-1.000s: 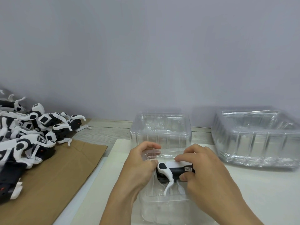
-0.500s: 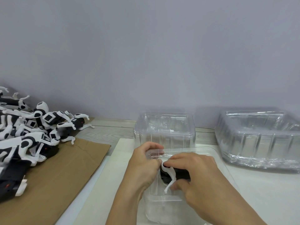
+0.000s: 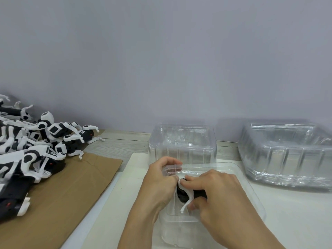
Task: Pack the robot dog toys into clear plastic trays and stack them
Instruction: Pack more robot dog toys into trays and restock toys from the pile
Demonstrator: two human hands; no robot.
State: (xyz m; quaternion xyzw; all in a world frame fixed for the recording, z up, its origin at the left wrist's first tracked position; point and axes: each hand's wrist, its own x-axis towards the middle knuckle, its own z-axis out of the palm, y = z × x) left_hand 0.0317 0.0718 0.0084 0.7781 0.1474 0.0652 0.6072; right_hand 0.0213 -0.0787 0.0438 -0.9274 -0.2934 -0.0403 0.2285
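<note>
Both hands have closed in over the toy since a second ago, and the right hand [image 3: 221, 193] now covers most of the black body that showed plainly before. That hand grips the robot dog toy [image 3: 185, 194] with its fingers curled over the top and the thumb underneath, down inside the clear plastic tray [image 3: 242, 178] at the near middle of the white board [image 3: 296, 221]. One white leg of the toy sticks out towards the near edge, between the two hands. The left hand [image 3: 158, 184] pinches the tray's far left rim, fingers curled over the clear edge, and its palm side lies against the toy's head end. Just beyond this tray, touching or nearly touching its far rim, stands a taller stack of clear trays [image 3: 181, 141]. Near the board's far right corner sits a wider clear tub [image 3: 287, 155], apart from the tray in hand. Well to the left, on a sheet of brown cardboard [image 3: 71, 194] along the left edge of the table, lies a heap of robot dog toys [image 3: 41, 141], black and white, tangled together.
</note>
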